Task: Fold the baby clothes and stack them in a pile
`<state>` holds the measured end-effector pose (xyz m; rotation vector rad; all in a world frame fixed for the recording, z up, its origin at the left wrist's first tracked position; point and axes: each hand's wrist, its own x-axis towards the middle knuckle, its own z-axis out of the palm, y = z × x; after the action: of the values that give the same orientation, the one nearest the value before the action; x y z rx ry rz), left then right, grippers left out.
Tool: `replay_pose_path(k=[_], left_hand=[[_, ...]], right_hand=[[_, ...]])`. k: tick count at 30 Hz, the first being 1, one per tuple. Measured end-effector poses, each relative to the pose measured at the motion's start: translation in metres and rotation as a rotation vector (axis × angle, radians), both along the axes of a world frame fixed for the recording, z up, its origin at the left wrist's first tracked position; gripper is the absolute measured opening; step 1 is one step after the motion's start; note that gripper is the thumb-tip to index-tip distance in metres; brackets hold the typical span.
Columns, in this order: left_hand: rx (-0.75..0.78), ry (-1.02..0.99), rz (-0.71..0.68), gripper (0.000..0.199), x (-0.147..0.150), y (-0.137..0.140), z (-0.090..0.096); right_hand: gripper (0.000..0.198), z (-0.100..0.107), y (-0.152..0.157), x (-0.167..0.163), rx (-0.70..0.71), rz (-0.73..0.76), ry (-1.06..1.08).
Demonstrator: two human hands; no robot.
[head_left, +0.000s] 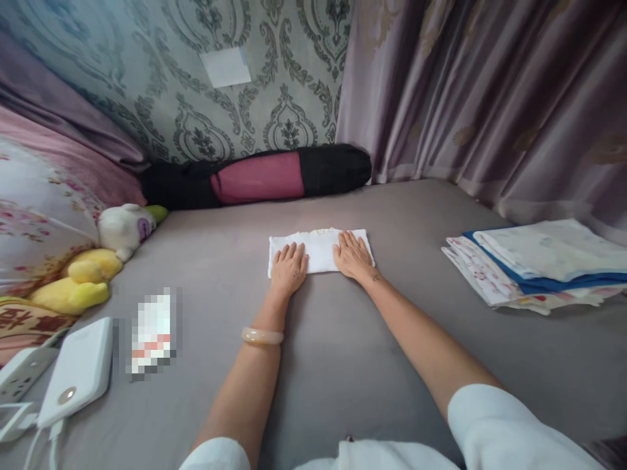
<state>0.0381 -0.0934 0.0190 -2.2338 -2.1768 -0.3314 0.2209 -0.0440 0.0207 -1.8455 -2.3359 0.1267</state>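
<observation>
A white folded cloth [321, 252], perhaps a garment, lies flat as a wide rectangle on the grey bed sheet [343, 365]. On its left end rests my left hand [290, 266], palm down with the fingers stretched out. My right hand [351, 253] lies flat across the right end, fingers a little spread. Neither hand grips anything. A small pale trim shows along the far edge of the cloth. What is under my palms is hidden.
At the right sits a stack of folded cloths [543, 254]. A black and pink long bag [264, 176] lies along the wall. On the left are a white power bank [78, 372] with cables, a power strip [24, 372], plush toys [122, 228] and a blurred item [151, 333].
</observation>
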Motion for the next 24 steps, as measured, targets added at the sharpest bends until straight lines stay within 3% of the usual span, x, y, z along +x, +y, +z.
replay_pose_path(k=[3, 6, 9, 13, 21, 24], left_hand=[[-0.003, -0.004, 0.0, 0.051, 0.0, 0.0, 0.001], [-0.013, -0.006, 0.001, 0.051, 0.0, 0.0, 0.002], [-0.017, -0.006, 0.001, 0.051, 0.0, 0.0, 0.002], [-0.014, -0.01, 0.006, 0.051, 0.0, 0.0, 0.001], [0.022, -0.019, 0.038, 0.05, 0.007, 0.002, 0.004], [0.11, -0.032, 0.011, 0.053, 0.019, 0.004, 0.005]], right_hand=[[0.059, 0.004, 0.0, 0.003, -0.045, 0.003, 0.012], [0.06, 0.005, 0.002, 0.011, 0.005, -0.032, 0.015], [0.061, 0.0, 0.004, 0.019, 0.068, -0.099, 0.01], [0.063, -0.009, 0.007, 0.027, 0.025, -0.138, 0.037], [0.061, -0.001, 0.005, 0.022, 0.018, -0.123, 0.025], [0.057, 0.005, -0.002, 0.005, 0.067, -0.028, 0.04]])
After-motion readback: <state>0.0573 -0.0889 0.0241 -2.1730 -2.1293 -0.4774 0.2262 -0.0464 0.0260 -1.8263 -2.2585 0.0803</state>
